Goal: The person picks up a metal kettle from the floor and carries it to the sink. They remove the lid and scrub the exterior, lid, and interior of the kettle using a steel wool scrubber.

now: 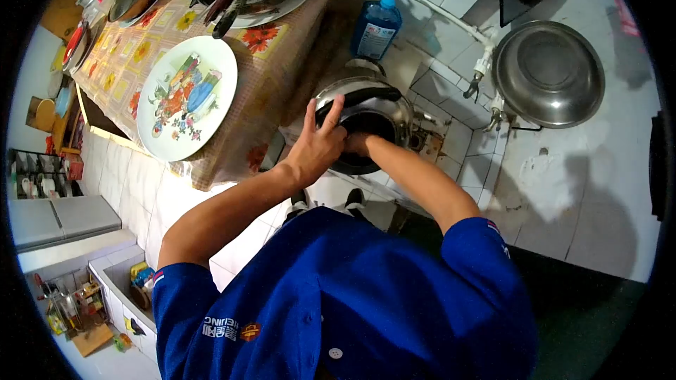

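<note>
A shiny metal kettle (401, 114) with a black handle (362, 96) stands in front of me, its round dark opening facing up. My left hand (317, 142) is at the kettle's near left side. Two of its fingers stretch across the handle, while the others bend at the rim. My right hand (360, 143) reaches into the opening, and its fingers are hidden inside, so whatever they hold does not show. Just beyond the kettle is a blue pump bottle (375, 30).
To the left, a decorated white plate (187, 98) lies on a flowered tablecloth (264, 70), near a tray of utensils (271, 10). A metal basin (548, 74) leans at the right, beside wall taps (482, 70). Farther left is a low tiled basin (120, 295).
</note>
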`<state>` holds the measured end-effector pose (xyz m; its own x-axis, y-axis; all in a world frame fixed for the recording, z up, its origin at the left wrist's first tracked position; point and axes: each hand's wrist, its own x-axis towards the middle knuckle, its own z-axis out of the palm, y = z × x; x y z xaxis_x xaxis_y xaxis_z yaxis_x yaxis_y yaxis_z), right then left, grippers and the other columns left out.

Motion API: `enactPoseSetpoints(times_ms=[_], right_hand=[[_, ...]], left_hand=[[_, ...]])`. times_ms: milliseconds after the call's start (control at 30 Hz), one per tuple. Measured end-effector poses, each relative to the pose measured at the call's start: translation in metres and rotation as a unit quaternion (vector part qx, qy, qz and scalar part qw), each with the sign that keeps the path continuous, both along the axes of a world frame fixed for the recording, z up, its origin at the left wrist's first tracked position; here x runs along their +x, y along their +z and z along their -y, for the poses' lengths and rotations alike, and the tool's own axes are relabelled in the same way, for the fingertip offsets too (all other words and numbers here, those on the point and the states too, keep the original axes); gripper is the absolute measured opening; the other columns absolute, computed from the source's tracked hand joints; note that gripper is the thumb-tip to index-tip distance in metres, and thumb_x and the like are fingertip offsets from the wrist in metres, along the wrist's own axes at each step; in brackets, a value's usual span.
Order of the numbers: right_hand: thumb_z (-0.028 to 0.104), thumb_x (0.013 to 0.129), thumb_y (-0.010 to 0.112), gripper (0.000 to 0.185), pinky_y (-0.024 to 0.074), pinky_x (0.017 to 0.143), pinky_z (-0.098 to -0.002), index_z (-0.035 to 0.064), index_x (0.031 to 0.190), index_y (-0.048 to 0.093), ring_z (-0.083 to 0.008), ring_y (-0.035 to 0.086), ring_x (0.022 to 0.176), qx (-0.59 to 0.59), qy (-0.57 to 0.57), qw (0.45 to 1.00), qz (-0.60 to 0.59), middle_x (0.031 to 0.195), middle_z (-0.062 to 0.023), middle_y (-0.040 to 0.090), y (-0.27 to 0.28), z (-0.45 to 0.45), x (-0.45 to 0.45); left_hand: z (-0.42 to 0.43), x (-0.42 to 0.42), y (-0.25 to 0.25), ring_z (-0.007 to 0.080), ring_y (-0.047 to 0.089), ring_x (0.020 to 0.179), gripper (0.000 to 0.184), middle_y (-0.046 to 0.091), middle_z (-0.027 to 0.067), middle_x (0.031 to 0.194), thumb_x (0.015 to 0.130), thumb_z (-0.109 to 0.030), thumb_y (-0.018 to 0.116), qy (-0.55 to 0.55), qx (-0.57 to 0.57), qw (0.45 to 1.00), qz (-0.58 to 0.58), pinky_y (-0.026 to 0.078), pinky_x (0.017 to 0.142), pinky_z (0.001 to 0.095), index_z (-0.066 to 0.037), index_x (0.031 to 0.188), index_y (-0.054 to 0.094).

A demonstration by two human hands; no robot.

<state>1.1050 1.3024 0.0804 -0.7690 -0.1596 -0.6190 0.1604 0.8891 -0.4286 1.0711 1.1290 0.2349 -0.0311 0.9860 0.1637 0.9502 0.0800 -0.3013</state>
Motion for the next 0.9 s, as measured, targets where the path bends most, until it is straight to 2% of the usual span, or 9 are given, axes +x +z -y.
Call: enactPoseSetpoints(times_ms=[67,100,467,567,667,733,767,800,900], right_hand=[[0.02,0.093,0.055,0.067,0.011,0.122,-0.0415,0.0063,0.153,0.028,-0.032,0.017,0.149,-0.168,-0.183,0.969,0.015,0.16,-0.0158,0.024,0.054,0.018,0.012],[0.018,0.085,0.064,0.061,0.0276,0.115,-0.0427,0.0082,0.143,0.048,-0.0325,0.037,0.14,-0.078,-0.075,0.994,-0.029,0.149,-0.0188,0.044,0.054,0.018,0.009],[0.017,0.083,0.063,0.047,0.0352,0.104,-0.0434,0.0085,0.129,0.056,-0.0339,0.047,0.125,-0.044,-0.133,0.99,-0.003,0.132,-0.0182,0.053,0.058,-0.004,-0.002],[0.016,0.083,0.063,0.043,0.0373,0.101,-0.0436,0.0086,0.125,0.059,-0.0343,0.049,0.121,-0.057,-0.144,0.988,0.002,0.128,-0.0181,0.055,0.054,-0.003,-0.003],[0.016,0.082,0.063,0.039,0.0393,0.098,-0.0437,0.0087,0.121,0.061,-0.0347,0.052,0.118,-0.059,-0.156,0.986,0.0,0.123,-0.0179,0.057,0.05,-0.006,0.0],[0.016,0.082,0.063,0.037,0.0407,0.096,-0.0439,0.0087,0.118,0.063,-0.035,0.054,0.115,-0.061,-0.165,0.984,-0.001,0.12,-0.0178,0.059,0.046,-0.007,0.002],[0.015,0.081,0.063,0.036,0.0414,0.095,-0.0439,0.0087,0.117,0.063,-0.0351,0.054,0.114,-0.063,-0.167,0.984,-0.001,0.119,-0.0177,0.06,0.044,-0.007,0.003],[0.015,0.081,0.063,0.035,0.0421,0.094,-0.044,0.0088,0.116,0.064,-0.0352,0.055,0.112,-0.063,-0.17,0.983,-0.002,0.117,-0.0177,0.061,0.042,-0.007,0.004],[0.015,0.081,0.063,0.032,0.0442,0.09,-0.0442,0.0088,0.112,0.066,-0.0356,0.058,0.108,-0.072,-0.178,0.981,-0.01,0.113,-0.0175,0.063,0.039,-0.004,0.006]], left_hand=[[0.005,-0.004,-0.002,0.0453,0.02,0.144,0.013,0.056,0.0079,0.102,0.078,-0.019,0.06,-0.008,0.011,1.0,0.002,0.026,0.107,0.0732,-0.013,0.085,0.07],[0.007,-0.006,-0.001,0.0459,0.02,0.144,0.014,0.056,0.0083,0.102,0.078,-0.019,0.061,-0.001,0.012,1.0,0.015,0.026,0.107,0.0731,-0.013,0.086,0.07],[0.011,-0.037,0.004,0.0452,0.016,0.145,0.024,0.044,0.006,0.145,0.077,-0.015,0.068,0.035,-0.018,0.99,0.137,0.024,0.108,0.0728,-0.016,0.101,0.071],[0.015,-0.036,-0.002,0.0427,0.017,0.146,0.038,0.035,0.0079,0.152,0.068,-0.014,0.076,0.029,0.001,0.991,0.128,0.024,0.111,0.069,-0.017,0.106,0.07],[0.021,-0.02,-0.007,0.0435,0.017,0.146,0.068,0.024,0.0176,0.157,0.063,-0.013,0.081,0.089,0.055,0.953,0.284,0.024,0.114,0.0607,-0.015,0.128,0.059],[0.018,-0.006,-0.019,0.0458,0.014,0.146,0.102,0.016,0.029,0.155,0.062,-0.017,0.085,0.141,0.27,0.789,0.534,0.025,0.116,0.0524,-0.01,0.149,0.033],[0.013,0.002,-0.025,0.0442,0.02,0.144,0.117,0.02,0.0314,0.153,0.066,-0.024,0.087,0.223,0.249,0.778,0.533,0.026,0.116,0.0465,-0.005,0.154,0.012],[0.005,0.004,-0.042,0.0442,0.02,0.144,0.117,0.02,0.0314,0.153,0.066,-0.024,0.087,0.225,0.249,0.778,0.532,0.026,0.116,0.0465,-0.005,0.154,0.012],[-0.021,0.016,-0.073,0.043,0.044,0.13,0.125,0.035,0.0321,0.144,0.071,-0.052,0.083,0.394,0.18,0.46,0.775,0.039,0.106,0.0497,-0.004,0.154,0.004]])
